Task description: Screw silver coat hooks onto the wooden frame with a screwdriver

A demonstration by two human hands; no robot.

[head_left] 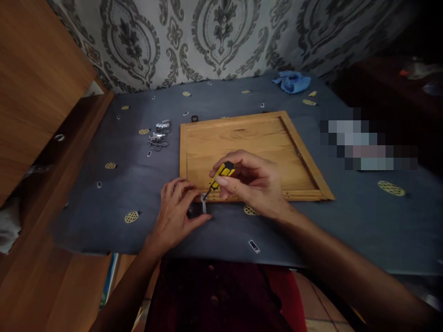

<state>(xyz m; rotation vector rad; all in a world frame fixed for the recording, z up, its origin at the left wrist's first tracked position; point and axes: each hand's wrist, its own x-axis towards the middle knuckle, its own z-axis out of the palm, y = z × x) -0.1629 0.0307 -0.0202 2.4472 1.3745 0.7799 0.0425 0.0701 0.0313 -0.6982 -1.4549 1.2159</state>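
Note:
A wooden cabinet door panel [242, 143] lies flat on a blue-grey patterned cloth [138, 184]. My right hand [252, 182] is closed on a yellow-and-black screwdriver [221, 174], its tip pointing down at a small metal hinge [200, 205] at the panel's near left corner. My left hand [176, 210] is closed around that hinge and holds it against the panel's edge. Much of the hinge is hidden under my fingers.
Several more metal hinges [159, 134] lie on the cloth left of the panel. A crumpled blue rag [292, 82] sits at the back right. A wooden cabinet side [34, 92] stands at the left. The patterned wall [214, 37] runs behind the table.

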